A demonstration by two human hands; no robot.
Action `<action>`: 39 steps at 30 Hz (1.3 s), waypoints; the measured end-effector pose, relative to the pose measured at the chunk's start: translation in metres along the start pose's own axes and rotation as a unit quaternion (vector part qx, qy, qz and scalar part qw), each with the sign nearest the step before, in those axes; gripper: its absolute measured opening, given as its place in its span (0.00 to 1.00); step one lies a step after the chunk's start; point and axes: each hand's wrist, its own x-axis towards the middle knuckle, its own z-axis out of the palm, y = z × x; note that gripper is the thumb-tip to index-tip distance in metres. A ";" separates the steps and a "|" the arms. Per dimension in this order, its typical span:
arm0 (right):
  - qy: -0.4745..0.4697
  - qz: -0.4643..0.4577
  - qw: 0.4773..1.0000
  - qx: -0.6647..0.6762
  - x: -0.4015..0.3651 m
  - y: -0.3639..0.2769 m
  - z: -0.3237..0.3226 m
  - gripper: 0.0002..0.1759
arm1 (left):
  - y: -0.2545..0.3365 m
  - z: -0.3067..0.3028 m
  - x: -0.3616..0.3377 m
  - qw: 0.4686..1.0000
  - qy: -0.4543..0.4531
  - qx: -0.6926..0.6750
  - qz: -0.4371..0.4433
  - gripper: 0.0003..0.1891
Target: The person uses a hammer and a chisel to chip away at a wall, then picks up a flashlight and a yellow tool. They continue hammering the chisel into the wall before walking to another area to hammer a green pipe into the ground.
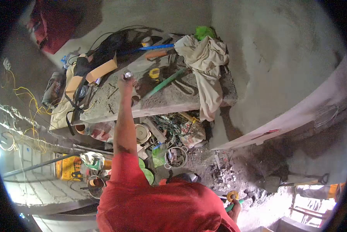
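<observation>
My left hand reaches out over the rough concrete slab, its fingers closed round a shiny, round-topped metal object whose kind I cannot tell. To its right on the slab lie a yellow tape-measure-like piece and a long green bar. An opened cardboard box is to its left. Low at the right, my right hand is closed round the green handle of a hammer, the dark head pointing away from my body. A yellow ring-shaped thing shows just above that hand.
A cream cloth hangs over the slab's right end. Below are a bucket of debris, tangled wires and sacks. Rubble covers the floor at right, near a shovel. Yellow cable trails down the left wall.
</observation>
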 end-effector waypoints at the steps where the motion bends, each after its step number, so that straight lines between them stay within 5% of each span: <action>1: -0.007 0.002 1.000 -0.012 -0.005 -0.003 0.003 0.06 | 0.021 0.000 -0.008 1.000 0.005 0.002 -0.002 0.10; 8: -0.088 0.021 0.996 -0.020 0.017 0.001 0.002 0.07 | 0.097 -0.012 -0.029 0.999 -0.029 -0.012 0.005 0.14; 14: -0.126 0.016 0.990 -0.060 0.046 0.019 0.011 0.07 | 0.104 -0.015 -0.027 0.999 -0.034 -0.002 0.010 0.11; 26: -0.081 0.019 0.986 -0.144 -0.029 -0.002 0.025 0.10 | 0.111 -0.019 -0.025 0.998 -0.055 0.011 0.032 0.11; 29: -0.089 0.031 0.993 -0.077 -0.040 0.000 0.021 0.09 | 0.101 -0.018 -0.022 0.997 -0.075 -0.019 0.025 0.09; 30: -0.085 0.031 0.993 -0.072 -0.036 0.000 0.021 0.09 | 0.084 -0.021 -0.016 0.996 -0.081 -0.022 0.023 0.09; 32: -0.041 0.017 0.986 -0.159 -0.019 0.006 0.012 0.07 | 0.004 -0.029 0.010 0.977 -0.094 0.179 -0.073 0.08; 33: -0.073 0.007 0.992 -0.105 0.009 0.020 -0.005 0.08 | -0.071 -0.066 0.037 0.968 -0.183 0.142 -0.092 0.25; 34: 0.003 0.040 0.996 -0.084 -0.036 0.001 0.019 0.10 | -0.068 -0.048 0.024 0.963 -0.236 0.051 -0.124 0.19; 35: -0.031 0.057 0.998 -0.022 0.017 0.027 -0.008 0.13 | -0.036 -0.034 0.016 0.950 -0.228 0.067 -0.203 0.19; 36: -0.024 0.065 0.996 -0.061 0.005 0.018 -0.004 0.13 | -0.084 -0.042 0.048 0.917 -0.270 0.101 -0.275 0.17; 37: -0.030 0.047 0.998 -0.017 -0.013 0.010 0.005 0.12 | -0.127 -0.058 0.066 0.926 -0.273 -0.012 -0.261 0.17; 39: 0.003 0.029 0.999 0.016 0.010 0.022 -0.007 0.10 | -0.135 -0.046 0.076 0.871 -0.287 0.374 -0.140 0.19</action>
